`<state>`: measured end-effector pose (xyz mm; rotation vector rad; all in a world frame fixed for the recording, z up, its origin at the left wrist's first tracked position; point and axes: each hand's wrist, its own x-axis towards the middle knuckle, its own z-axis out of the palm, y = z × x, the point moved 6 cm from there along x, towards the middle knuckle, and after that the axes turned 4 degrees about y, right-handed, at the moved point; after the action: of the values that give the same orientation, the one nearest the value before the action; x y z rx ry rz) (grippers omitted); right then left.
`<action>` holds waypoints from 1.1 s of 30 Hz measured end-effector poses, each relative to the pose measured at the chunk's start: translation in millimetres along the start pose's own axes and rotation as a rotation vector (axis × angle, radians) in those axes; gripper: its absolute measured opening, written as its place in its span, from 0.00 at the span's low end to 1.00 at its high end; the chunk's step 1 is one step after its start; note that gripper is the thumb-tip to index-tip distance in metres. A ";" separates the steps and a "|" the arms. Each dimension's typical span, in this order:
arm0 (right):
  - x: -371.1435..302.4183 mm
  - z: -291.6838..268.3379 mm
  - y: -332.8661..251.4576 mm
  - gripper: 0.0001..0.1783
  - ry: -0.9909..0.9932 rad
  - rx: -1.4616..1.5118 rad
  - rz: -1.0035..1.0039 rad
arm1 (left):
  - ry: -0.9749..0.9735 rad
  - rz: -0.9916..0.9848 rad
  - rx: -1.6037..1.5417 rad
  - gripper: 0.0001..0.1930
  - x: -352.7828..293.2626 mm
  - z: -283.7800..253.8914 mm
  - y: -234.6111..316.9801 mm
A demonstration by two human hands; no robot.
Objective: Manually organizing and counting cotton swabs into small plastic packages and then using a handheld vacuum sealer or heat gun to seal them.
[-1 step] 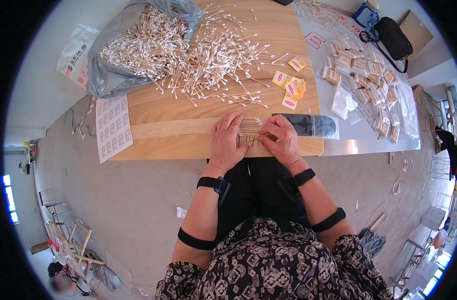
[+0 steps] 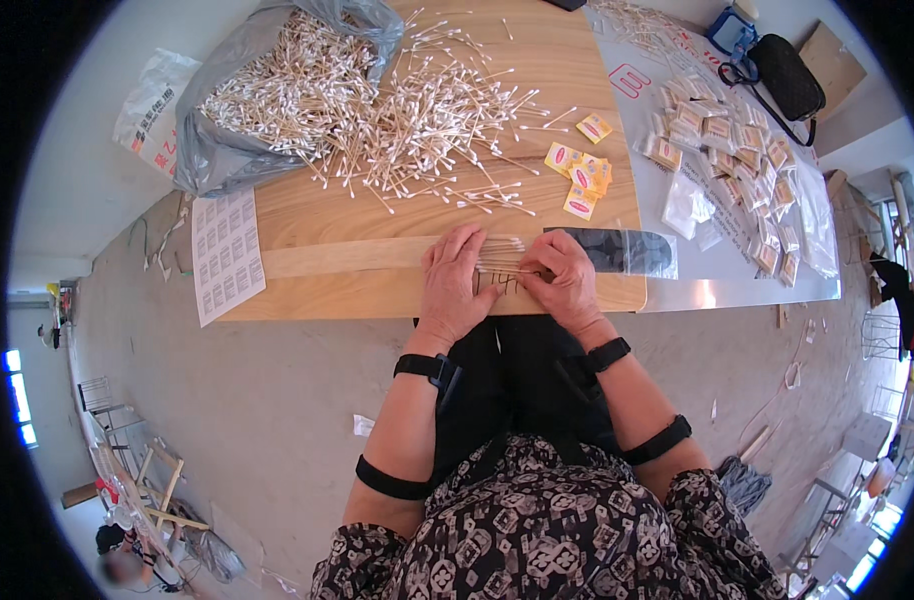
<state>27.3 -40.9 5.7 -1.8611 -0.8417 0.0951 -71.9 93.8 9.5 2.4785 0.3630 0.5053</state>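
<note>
A small row of cotton swabs (image 2: 500,253) lies side by side on the wooden table near its front edge. My left hand (image 2: 454,285) rests flat at the row's left ends, fingers stretched forward and thumb out toward the right. At the other end my right hand (image 2: 562,278) is closed, thumb and fingertips pinching at the end of the nearest swab. Dark handwritten marks (image 2: 504,284) show on the tabletop between my thumbs. Beyond the hands spreads a large loose heap of cotton swabs (image 2: 437,125), spilling from a grey plastic bag (image 2: 217,160).
Yellow printed cards (image 2: 580,178) lie right of the heap. A clear bag over something dark (image 2: 617,250) is beside my right hand. Packed swab bags (image 2: 727,140) pile up on the adjoining grey surface, near a black bag (image 2: 787,75). A printed sheet (image 2: 227,255) hangs over the left edge.
</note>
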 end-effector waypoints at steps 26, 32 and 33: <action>2.3 -1.7 -7.8 0.17 0.042 -0.138 -0.058 | -0.001 -0.009 0.004 0.38 -0.7 0.3 -1.7; 4.5 1.9 -10.0 0.19 0.034 -0.198 -0.073 | 0.016 -0.008 -0.008 0.37 -1.2 -0.9 -2.3; 4.8 2.8 -10.7 0.19 0.028 -0.235 -0.079 | 0.023 -0.006 -0.026 0.36 -1.5 -1.5 -3.1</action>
<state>24.2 -33.6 14.9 -2.0397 -0.9389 -0.0828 -74.4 96.4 8.4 2.4476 0.3708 0.5332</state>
